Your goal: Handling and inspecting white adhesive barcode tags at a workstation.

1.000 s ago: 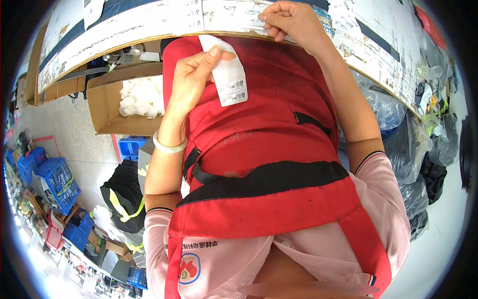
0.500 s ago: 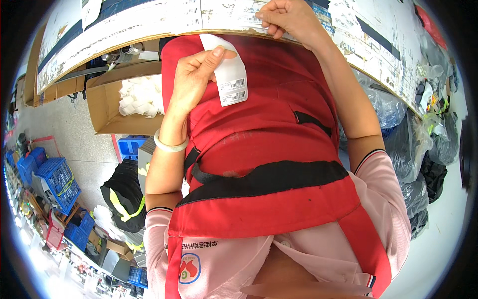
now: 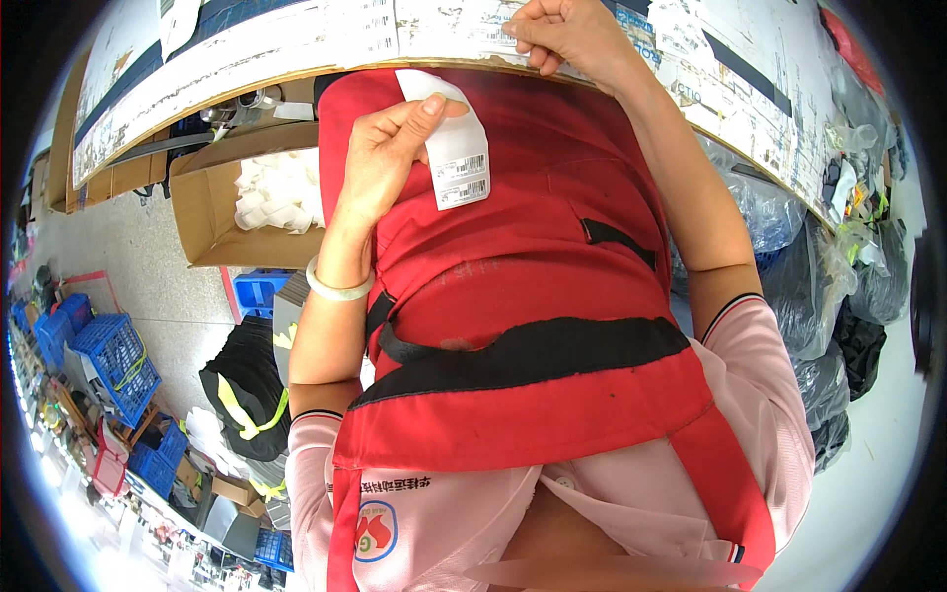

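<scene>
A white strip of labels [image 3: 456,163] with printed barcodes hangs in front of my red apron [image 3: 513,247]. My left hand [image 3: 400,138] is closed on it, thumb on top, and the strip's lower end dangles free. Over the front edge of the worktable [image 3: 286,49], my right hand [image 3: 562,39] is closed with its fingertips pinched together. The glare of the white tabletop hides whether anything small sits between those fingertips. Below the pinch, printed paper labels [image 3: 493,37] lie along the table.
An open cardboard box [image 3: 212,222] of cream-coloured strips [image 3: 281,187] stands below the table at left. Blue plastic crates [image 3: 116,365] and a tied black bundle [image 3: 247,385] sit farther left. Bulging plastic bags [image 3: 794,286] crowd the right side.
My right hand has shifted very slightly to the left. The left hand and the label strip stay nearly still.
</scene>
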